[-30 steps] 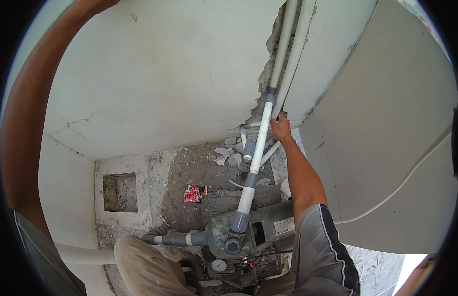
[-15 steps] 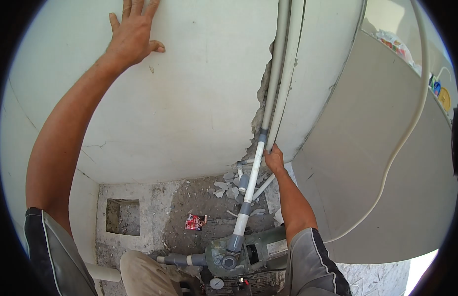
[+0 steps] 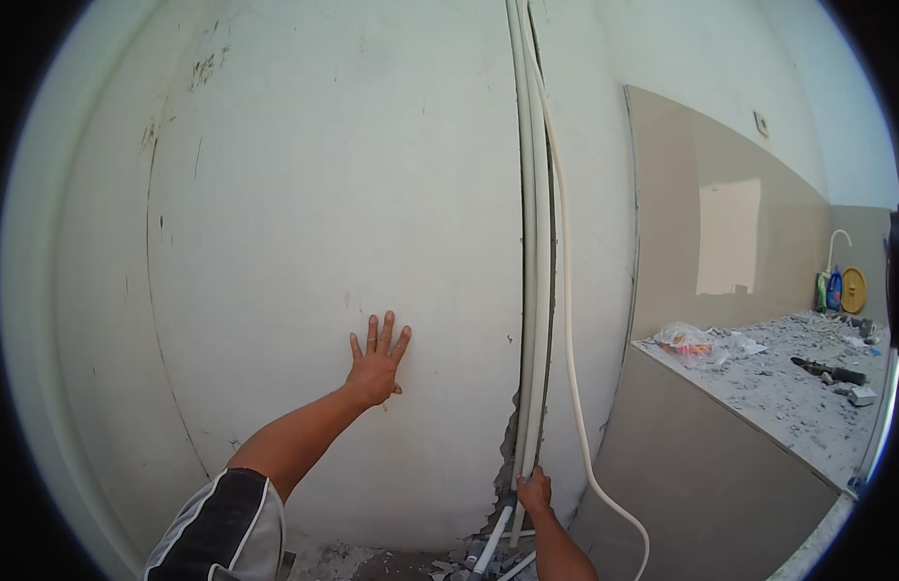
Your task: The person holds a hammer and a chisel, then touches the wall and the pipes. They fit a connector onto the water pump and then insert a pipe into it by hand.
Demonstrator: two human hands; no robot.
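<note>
My left hand (image 3: 375,373) lies against the white wall (image 3: 304,213) with its fingers spread, holding nothing. Low on the right, my right hand (image 3: 535,491) is closed around a pale plastic pipe (image 3: 541,320). That pipe runs upright in a groove chopped into the wall, beside a second, similar pipe (image 3: 527,320). Just below the right hand, a white pipe section (image 3: 492,544) slants down from a grey coupling. The fingers' far side is hidden behind the gripped pipe.
A cream hose (image 3: 570,339) hangs in front of the wall right of the pipes. Rubble covers the countertop (image 3: 759,373), with a plastic bag (image 3: 686,344), a dark tool (image 3: 827,370) and bottles (image 3: 834,290). Broken plaster lies on the floor below.
My view has tilted up, so the pump and floor opening have left the picture and the countertop shows. The left hand stays spread on the wall; the right still grips the pipe.
</note>
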